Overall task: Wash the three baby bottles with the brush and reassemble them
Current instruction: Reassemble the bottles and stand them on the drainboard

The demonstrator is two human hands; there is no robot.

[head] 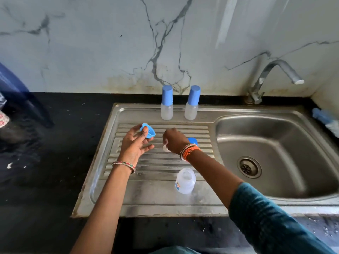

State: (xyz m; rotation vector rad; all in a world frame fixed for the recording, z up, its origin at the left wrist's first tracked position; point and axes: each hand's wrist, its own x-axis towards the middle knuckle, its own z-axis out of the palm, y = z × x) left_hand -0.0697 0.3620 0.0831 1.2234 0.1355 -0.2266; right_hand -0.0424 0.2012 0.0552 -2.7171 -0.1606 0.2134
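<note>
Two assembled baby bottles, one [167,110] and the other [191,110], stand capped in blue at the back of the steel draining board [128,197]. A third bottle body [185,180] stands open and uncapped near the board's front. My left hand [134,142] pinches a blue screw ring [147,130] between thumb and fingers above the ribs. My right hand [174,140] is curled down over a small clear teat [166,147] on the board. A blue cap [193,141] lies just behind my right wrist, partly hidden.
The sink basin [275,153] with its drain [249,167] lies to the right, under a steel tap [275,77]. A blue-and-white brush [325,120] lies at the far right edge. Black counter [55,162] surrounds the sink; a dark blue object [20,96] stands at the left.
</note>
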